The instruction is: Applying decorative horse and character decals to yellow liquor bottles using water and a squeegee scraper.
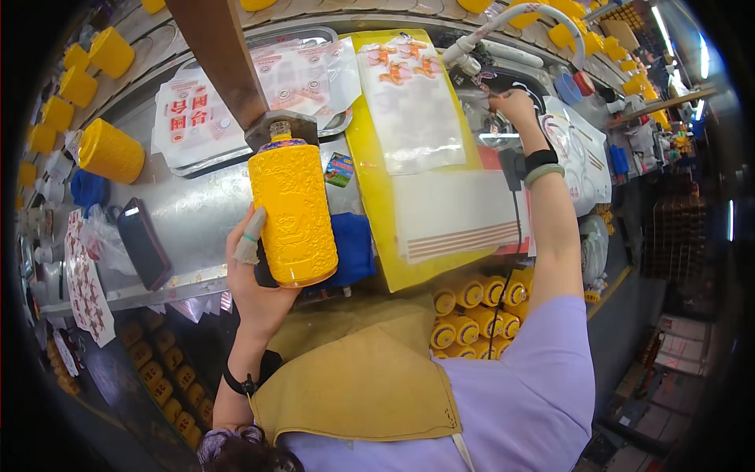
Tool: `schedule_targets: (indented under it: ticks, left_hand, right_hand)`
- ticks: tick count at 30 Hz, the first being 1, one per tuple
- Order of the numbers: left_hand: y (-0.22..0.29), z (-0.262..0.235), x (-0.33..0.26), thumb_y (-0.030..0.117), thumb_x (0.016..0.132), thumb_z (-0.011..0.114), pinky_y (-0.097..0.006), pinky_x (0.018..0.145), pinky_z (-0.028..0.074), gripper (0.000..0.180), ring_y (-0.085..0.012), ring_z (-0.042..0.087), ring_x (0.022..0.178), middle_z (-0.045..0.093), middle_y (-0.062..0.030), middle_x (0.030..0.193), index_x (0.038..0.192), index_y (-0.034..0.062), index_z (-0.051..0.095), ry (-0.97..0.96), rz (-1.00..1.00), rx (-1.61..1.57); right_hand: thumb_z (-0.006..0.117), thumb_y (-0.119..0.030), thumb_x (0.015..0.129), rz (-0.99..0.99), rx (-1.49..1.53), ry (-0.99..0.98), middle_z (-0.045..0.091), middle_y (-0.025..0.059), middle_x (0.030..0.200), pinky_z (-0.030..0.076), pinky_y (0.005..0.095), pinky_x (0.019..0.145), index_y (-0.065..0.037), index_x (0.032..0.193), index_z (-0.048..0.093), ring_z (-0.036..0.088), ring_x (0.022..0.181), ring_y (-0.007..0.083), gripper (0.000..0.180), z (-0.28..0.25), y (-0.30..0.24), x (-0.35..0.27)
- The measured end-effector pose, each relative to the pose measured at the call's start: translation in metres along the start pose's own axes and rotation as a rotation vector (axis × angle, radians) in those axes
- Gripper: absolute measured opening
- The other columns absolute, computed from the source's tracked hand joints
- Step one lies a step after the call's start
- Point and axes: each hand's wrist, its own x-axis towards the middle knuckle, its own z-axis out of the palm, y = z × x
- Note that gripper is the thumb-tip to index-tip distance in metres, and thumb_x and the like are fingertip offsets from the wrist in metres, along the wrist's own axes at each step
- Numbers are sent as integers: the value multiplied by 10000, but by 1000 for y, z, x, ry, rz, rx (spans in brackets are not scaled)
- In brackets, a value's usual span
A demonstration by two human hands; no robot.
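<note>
My left hand (263, 295) is closed around the lower side of a yellow bottle (295, 212) with a raised pattern. The bottle tilts slightly, its clear neck pointing away from me and resting by a dark holder (281, 130) at the foot of a brown bar. A pale finger cover with a green band sits on one finger of this hand. Farther right, my right hand (515, 108) reaches over a dark tray (503, 141) beside a white pipe. Its fingers are curled together at something clear and shiny; what they hold is too small to make out.
Printed sheets (189, 118) lie on a metal tray at left. A yellow board (377, 228) carries a sticker sheet (413, 118) and striped white paper (448, 212). A phone (144, 244), a blue cloth (354, 248) and a yellow bottle (110, 151) are nearby. Several bottles (472, 315) are stacked below.
</note>
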Motion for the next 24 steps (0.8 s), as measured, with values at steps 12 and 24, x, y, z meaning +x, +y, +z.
schedule_targets:
  ticks: [12,24]
  left_hand:
    - [-6,-3,-2,119,639,947,-412,1091,458,885,-322,552,1310,531,-173,1427,1428,67,550,18,5,-41]
    - [-12,-11,14,306,551,1016,-449,1199,319,1330,-324,369,1447,336,-179,1559,1585,0,237,-129,-141,-488]
  right_hand:
    - [754,-355,823,-80,-58,80,710,184,1162,546,462,897,-100,1081,762,679,1084,380,362,-24,-40,-62]
    - [691,-115,901,-1095,373,-346,634,134,887,473,414,755,-37,940,681,606,846,333,88,-104,-230,-257]
